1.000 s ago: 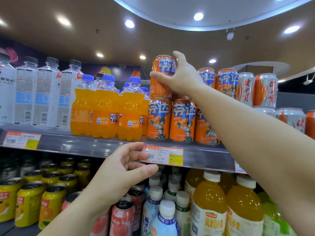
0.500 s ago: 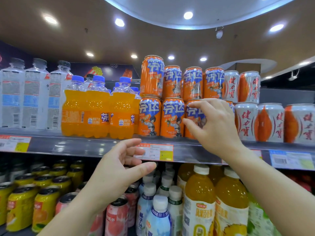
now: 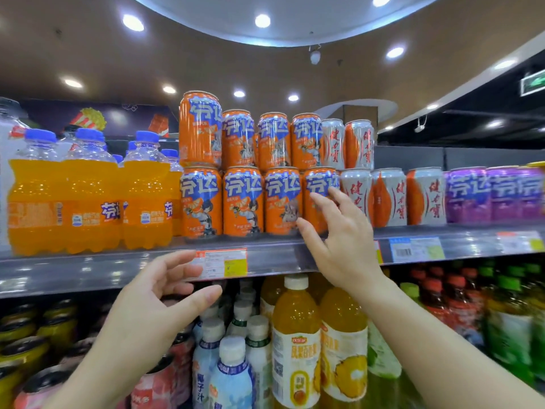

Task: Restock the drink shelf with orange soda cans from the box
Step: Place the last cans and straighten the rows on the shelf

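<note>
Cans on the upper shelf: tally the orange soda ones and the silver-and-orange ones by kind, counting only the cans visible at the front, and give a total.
Orange aluminium soda cans with blue lettering: 8
Silver-and-orange aluminium cans with red lettering: 5
Total: 13

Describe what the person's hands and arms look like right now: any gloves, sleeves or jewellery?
Both are bare. The left hand and right hand wear no gloves, and no rings, watch or bracelet show. Both forearms are uncovered down to the frame edge; no sleeve is in view. Fingernails are short and look unpainted.
</note>
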Available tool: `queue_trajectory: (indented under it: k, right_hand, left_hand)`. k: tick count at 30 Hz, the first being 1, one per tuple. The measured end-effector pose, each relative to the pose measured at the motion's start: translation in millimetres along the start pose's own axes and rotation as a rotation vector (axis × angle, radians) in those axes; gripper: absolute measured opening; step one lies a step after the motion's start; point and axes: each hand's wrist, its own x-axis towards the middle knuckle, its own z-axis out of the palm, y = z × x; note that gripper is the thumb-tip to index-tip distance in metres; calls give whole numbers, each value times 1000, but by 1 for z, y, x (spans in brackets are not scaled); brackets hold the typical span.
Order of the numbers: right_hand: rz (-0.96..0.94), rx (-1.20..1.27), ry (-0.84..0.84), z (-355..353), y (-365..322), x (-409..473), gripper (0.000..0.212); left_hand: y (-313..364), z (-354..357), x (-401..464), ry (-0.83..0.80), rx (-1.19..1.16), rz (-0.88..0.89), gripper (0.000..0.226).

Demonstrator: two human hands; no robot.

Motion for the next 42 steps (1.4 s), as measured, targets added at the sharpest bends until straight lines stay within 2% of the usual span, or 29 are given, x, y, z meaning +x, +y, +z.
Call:
queue_trajectory:
  k: [4, 10, 13, 16, 18, 21, 23, 27, 29, 31, 33, 36, 39, 42]
  right_hand:
    - [110, 18, 9, -9, 11, 7, 58]
    - [239, 103, -114, -23, 20, 29, 52]
    - [214, 183, -49, -33, 34, 33, 45]
    - [169, -6, 95, -53, 60, 56, 48]
    - [118, -204, 50, -63, 73, 76, 57]
    - [-20, -356, -111, -65, 85, 98, 59]
    - [-52, -304, -177, -64, 93, 103, 52]
    - [-72, -217, -196, -64, 109, 105, 48]
    - [-116, -170, -213, -65, 113, 107, 51]
    - [-137, -83, -214, -70, 120, 112, 55]
    - [-134, -118, -184, -77, 134, 120, 60]
    - [-116, -307, -249, -87, 154, 127, 57]
    - [-133, -238, -284, -91, 158, 130, 45]
    - [-132, -184, -286, -91, 159, 132, 41]
  left_hand:
    - [-1, 0, -2, -8, -30, 10, 61]
    - [-3, 5, -1, -24, -22, 1, 64]
    - [-2, 7, -1, -9, -27, 9, 81]
    - [3, 12, -3, -12, -75, -15, 70]
    - [8, 17, -3, -23, -85, -14, 72]
    - [16, 30, -4, -5, -65, -9, 96]
    - [24, 43, -6, -8, -57, -5, 99]
    - [35, 68, -8, -7, -22, -2, 92]
    - [40, 80, -9, -16, -7, 1, 84]
    - [44, 92, -11, -15, -1, 7, 66]
    - [45, 99, -12, -4, -6, 6, 56]
    - [43, 106, -13, -22, -1, -6, 62]
    - [42, 115, -13, -25, -8, -33, 81]
    - [43, 121, -13, -40, -24, -42, 81]
